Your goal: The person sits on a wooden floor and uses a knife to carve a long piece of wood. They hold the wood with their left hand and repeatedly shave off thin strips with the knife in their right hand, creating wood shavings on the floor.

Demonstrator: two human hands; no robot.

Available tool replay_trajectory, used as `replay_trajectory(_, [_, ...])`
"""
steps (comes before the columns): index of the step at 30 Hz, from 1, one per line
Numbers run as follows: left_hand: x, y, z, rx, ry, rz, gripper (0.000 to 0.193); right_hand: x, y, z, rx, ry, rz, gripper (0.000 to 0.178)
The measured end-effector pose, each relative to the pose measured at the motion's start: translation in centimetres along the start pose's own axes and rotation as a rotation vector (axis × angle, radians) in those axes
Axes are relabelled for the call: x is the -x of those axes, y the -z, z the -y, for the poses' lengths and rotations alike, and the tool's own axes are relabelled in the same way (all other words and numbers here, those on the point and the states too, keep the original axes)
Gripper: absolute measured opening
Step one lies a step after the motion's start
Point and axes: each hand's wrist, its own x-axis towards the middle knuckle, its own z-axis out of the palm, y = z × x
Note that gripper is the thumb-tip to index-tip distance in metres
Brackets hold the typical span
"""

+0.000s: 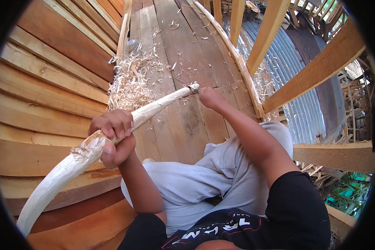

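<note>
A long, pale wooden pole (164, 101), stripped of bark, runs slantwise before me, its thick curved end at the lower left. My left hand (120, 152) is wrapped round it beside a rough, frayed patch. At the thin far tip, a thin dark cord (193, 88) loops about the wood, and one loose strand sticks out to the upper left. Right beside that tip, my right hand (211, 98) is closed in a fist. It appears to grip the cord, though the fingers hide most of what is in them.
Curled wood shavings (131, 83) are heaped along the left of the plank floor (187, 125). A small grey cylinder (132, 45) stands by them. Plank wall (50, 100) lies close on the left. On the right are slanting wooden posts (316, 73) and corrugated metal sheets (298, 96).
</note>
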Motion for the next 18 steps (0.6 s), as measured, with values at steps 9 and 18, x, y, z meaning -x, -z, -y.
replay_trajectory(9, [-0.3, 3.2, -0.2, 0.082, 0.037, 0.174, 0.027, 1.0, 0.5, 2.3, -0.156, -0.088, 0.012, 0.051])
replay_trajectory(18, [-1.1, 3.8, 0.0, 0.128, -0.002, 0.302, 0.031, 3.3, 2.9, 9.0, -0.127, -0.025, 0.046, 0.049])
